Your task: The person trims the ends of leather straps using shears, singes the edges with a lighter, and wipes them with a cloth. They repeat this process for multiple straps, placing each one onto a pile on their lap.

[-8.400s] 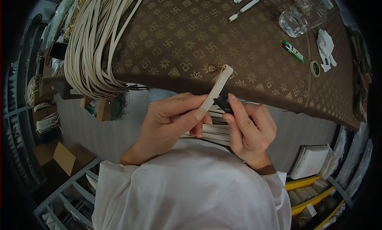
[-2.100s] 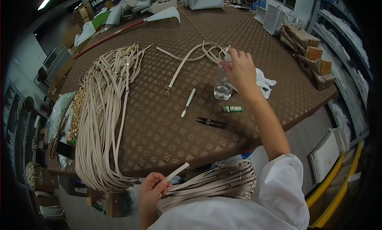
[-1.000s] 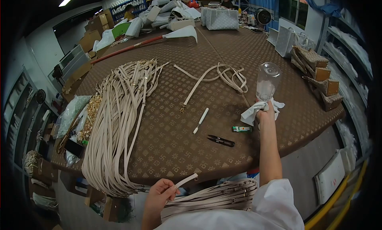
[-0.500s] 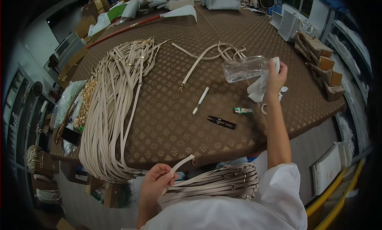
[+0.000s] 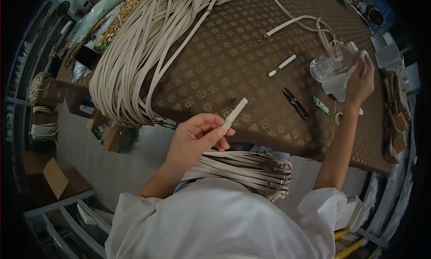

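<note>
My left hand (image 5: pixel 202 135) pinches a cream strap (image 5: pixel 237 110) between thumb and fingers, its short free end pointing up over the table edge. My right hand (image 5: pixel 361 82) is closed on a white cloth (image 5: pixel 336 87), beside a clear bottle (image 5: pixel 330 64) on the table. Whether the fingers touch the bottle is hard to see. Across my lap lies a bundle of cream straps (image 5: pixel 242 169). On the table between my hands are a white-handled brush (image 5: pixel 282 66), black thread snips (image 5: pixel 295 104) and a small green packet (image 5: pixel 321 105).
A large heap of cream straps (image 5: pixel 139 57) hangs over the table's left edge. Loose straps (image 5: pixel 296 20) with a metal clasp lie at the back. Brown patterned pieces (image 5: pixel 394 120) line the right edge. A black phone-like object (image 5: pixel 87 56) sits at far left.
My right hand has moved away from the bottle's mouth with the cloth, and the bottle, held tilted before, is now down on the table. My left hand has raised the strap. The view has tilted down.
</note>
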A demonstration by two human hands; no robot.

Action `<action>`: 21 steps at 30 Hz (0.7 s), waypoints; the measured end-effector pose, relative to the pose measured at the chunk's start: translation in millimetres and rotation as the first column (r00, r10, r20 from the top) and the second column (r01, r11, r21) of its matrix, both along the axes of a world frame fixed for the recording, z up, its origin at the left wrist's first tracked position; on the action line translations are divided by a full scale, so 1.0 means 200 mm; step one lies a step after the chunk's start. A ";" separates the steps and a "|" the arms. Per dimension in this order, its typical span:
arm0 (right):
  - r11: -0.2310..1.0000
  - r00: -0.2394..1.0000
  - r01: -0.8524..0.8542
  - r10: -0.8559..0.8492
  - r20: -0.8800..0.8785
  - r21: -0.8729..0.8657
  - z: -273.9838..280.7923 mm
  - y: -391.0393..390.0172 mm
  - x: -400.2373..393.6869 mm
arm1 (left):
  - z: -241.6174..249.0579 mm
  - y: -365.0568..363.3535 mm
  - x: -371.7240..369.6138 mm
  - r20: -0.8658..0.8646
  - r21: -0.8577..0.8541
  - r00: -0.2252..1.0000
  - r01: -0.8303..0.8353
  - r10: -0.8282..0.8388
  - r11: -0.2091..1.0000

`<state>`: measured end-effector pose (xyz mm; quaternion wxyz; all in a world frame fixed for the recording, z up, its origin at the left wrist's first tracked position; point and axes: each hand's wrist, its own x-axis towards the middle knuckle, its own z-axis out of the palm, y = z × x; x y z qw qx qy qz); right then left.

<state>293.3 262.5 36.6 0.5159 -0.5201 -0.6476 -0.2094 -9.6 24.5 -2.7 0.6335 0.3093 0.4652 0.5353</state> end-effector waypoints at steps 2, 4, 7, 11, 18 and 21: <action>0.981 0.998 -0.022 0.008 0.070 0.195 0.05 -0.09 -0.05 | 0.01 0.00 0.00 -0.007 -0.001 1.000 0.007 -0.007 1.000; 0.919 0.736 -0.394 0.323 -0.595 0.011 0.11 -0.34 -0.25 | 0.01 0.01 0.02 0.039 0.018 0.999 0.028 -0.029 0.999; 0.659 0.650 -0.710 0.479 -0.591 -0.247 0.03 -0.67 -0.43 | 0.02 0.01 0.03 0.021 0.053 0.999 0.039 -0.040 0.998; 0.363 0.539 -0.830 0.717 -0.442 -0.423 -0.09 -0.89 -0.66 | 0.01 0.00 0.05 0.021 0.042 0.999 0.043 -0.044 0.998; 0.385 0.594 -0.785 0.689 -0.414 -0.486 -0.18 -0.96 -0.74 | -0.03 -0.04 0.08 -0.335 0.283 0.936 -0.011 0.110 0.959; 0.143 0.468 -0.880 0.414 -0.781 -0.452 -0.20 -0.99 -0.74 | -0.05 -0.05 0.11 -0.454 0.393 0.865 -0.019 0.212 0.920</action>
